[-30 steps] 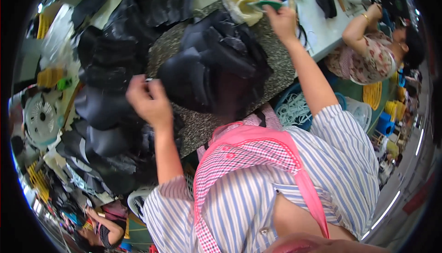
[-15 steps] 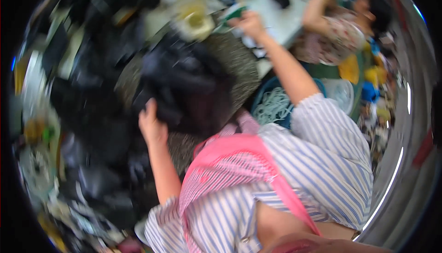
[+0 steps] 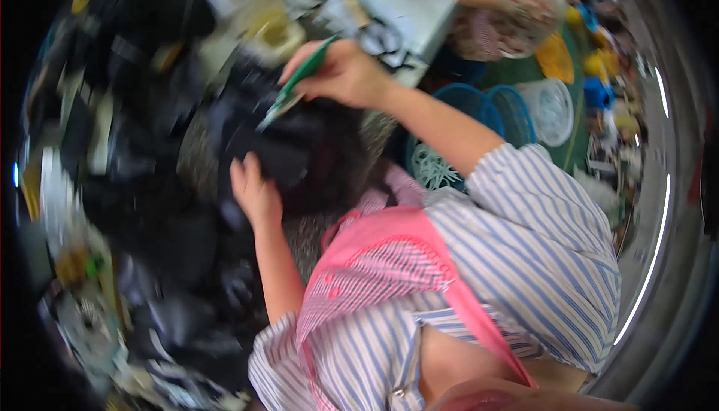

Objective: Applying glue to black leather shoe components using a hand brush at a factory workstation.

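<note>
My right hand (image 3: 341, 72) grips slim green-handled snips (image 3: 303, 74) over a dark bundle; their narrow pale tip points down and left. Beneath the tip lies black fabric (image 3: 277, 149), gathered in folds in front of my apron. At the fabric's left edge, my left hand (image 3: 256, 190) holds it, with the fingertips pressing on the cloth; part of its grip is hidden. Blur softens the fabric's details.
Heaps of black material (image 3: 165, 224) crowd the left. Beyond the fabric are a yellowish tub (image 3: 277, 33) and a white tabletop (image 3: 419, 7) with scissors (image 3: 382, 37). A blue basket (image 3: 460, 100) holds pale strips at right, near another person's patterned sleeve (image 3: 524, 10).
My right hand has come back from the table's edge to above the black fabric, bringing the green snips. My left hand has stayed at the fabric's left edge. The view has shifted slightly.
</note>
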Tool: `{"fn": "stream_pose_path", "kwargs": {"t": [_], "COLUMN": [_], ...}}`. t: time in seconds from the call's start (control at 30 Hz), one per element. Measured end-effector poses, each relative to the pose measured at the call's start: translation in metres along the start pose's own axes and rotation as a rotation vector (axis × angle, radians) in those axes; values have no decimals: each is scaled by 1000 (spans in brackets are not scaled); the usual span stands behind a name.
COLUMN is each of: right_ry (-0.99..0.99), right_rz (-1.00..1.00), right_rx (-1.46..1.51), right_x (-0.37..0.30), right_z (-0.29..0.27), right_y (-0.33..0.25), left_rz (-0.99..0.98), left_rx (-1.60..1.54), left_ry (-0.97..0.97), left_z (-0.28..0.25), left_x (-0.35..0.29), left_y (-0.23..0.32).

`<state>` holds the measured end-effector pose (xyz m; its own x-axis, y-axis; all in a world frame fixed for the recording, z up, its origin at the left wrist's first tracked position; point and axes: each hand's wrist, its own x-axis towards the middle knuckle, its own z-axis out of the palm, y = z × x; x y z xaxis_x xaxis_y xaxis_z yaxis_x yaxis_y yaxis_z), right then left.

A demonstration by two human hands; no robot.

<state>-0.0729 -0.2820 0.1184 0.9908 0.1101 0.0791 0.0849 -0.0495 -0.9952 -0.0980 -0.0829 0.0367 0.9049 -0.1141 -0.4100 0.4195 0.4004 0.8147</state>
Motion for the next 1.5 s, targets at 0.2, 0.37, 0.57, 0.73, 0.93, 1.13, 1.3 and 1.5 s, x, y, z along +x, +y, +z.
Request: {"fn": "stream_pose_path", "kwargs": {"t": [0.2, 0.37, 0.57, 0.73, 0.93, 1.13, 1.3, 1.5], "right_ry": [-89, -165, -66, -422, -444, -574, -623, -916], "right_rz": [41, 25, 206, 355, -21, -439, -509, -382], "right_rx": [-215, -389, -155, -531, -315, -623, -844, -568], "right_x": [-5, 4, 0, 6, 35, 75, 85, 79], "right_z": [18, 35, 38, 12, 26, 28, 28, 43], "right_y": [12, -1, -23, -1, -1, -10, -4, -10], "left_rz": [-121, -85, -67, -63, -164, -276, -290, -204], "left_rx": [-269, -359, -437, -457, -352, -183, -62, -37], "left_ry": [-35, -95, -10, 45, -69, -123, -178, -126], "left_z": [3, -8, -6, -12, -12, -15, -14, -23], "left_x": [7, 4, 3, 10, 12, 7, 11, -5], "left_y": [3, 7, 15, 16, 12, 25, 26, 44]}}
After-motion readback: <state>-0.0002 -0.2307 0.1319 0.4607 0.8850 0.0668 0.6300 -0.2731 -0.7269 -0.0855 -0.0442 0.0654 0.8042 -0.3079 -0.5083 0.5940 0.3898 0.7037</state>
